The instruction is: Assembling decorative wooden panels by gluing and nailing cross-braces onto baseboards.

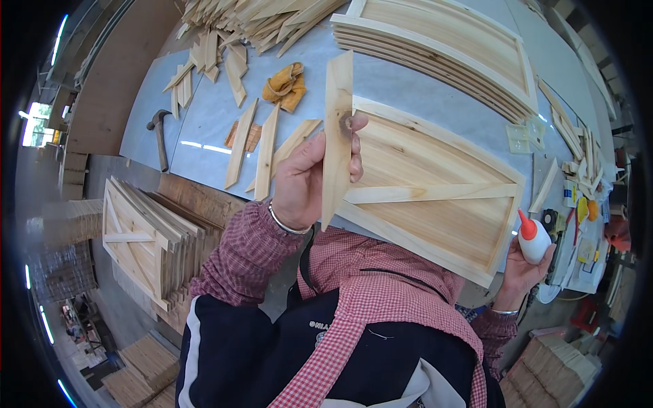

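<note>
My left hand (304, 178) is closed round a wooden slat (337, 146) with angled ends and a dark knot, held up above the table. At the right, my right hand (520, 275) grips a white squeeze bottle (535, 246) with a red pointed nozzle. Between the hands a framed wooden panel (435, 160) lies on the table, one diagonal brace (432, 194) across it. The raised slat hides part of its left end. Left of my left hand, several loose slats (267, 153) with angled ends lie near a small orange-brown block (243, 136).
A hammer (160, 136) and a crumpled yellow cloth (286, 86) lie on the blue-grey table (204, 115). Slat offcuts (262, 20) are heaped at the back. Framed panels are stacked at back right (435, 47) and beside the table at left (153, 238).
</note>
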A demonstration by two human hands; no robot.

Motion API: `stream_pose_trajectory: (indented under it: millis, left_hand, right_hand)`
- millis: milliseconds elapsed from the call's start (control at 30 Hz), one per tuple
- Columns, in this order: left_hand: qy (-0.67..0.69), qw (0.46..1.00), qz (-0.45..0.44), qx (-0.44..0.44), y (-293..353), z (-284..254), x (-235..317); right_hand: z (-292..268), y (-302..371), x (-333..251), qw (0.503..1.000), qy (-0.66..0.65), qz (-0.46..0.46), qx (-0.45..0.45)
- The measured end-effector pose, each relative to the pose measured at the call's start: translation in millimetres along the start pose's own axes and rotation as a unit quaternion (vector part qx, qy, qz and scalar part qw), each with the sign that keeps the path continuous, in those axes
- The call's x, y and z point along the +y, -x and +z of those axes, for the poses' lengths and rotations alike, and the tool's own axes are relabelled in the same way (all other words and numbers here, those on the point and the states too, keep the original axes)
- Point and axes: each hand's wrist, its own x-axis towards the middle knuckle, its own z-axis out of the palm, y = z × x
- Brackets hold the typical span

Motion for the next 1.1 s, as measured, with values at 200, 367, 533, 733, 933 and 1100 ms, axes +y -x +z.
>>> stream_pose_trajectory:
  millis: [200,367,533,733,933,1100]
  left_hand:
    - [0.122,0.992,-0.043,0.008,0.5,9.7,-11.5]
    - [0.139,0.988,-0.06,-0.042,-0.4,5.1,-15.9]
    - [0.102,0.992,-0.065,0.018,-6.8,18.6,-26.1]
    - [0.095,0.992,-0.081,0.028,-5.8,21.0,-33.8]
    - [0.007,0.993,-0.09,0.074,-18.7,32.3,-52.4]
    - [0.007,0.99,-0.112,0.089,-29.0,48.0,-69.8]
  right_hand:
    - [16.1,4.0,3.5,0.999,0.031,-0.019,0.037]
    - [11.8,1.5,3.1,0.998,0.035,-0.024,0.047]
    - [-5.9,-6.5,-4.7,0.999,-0.007,-0.034,0.035]
    - [-2.7,-55.7,-29.5,0.99,0.063,-0.116,0.057]
    - [0.3,-119.5,-69.4,0.976,0.163,-0.121,0.081]
    - [-31.6,-172.8,-67.7,0.956,0.255,-0.125,0.075]
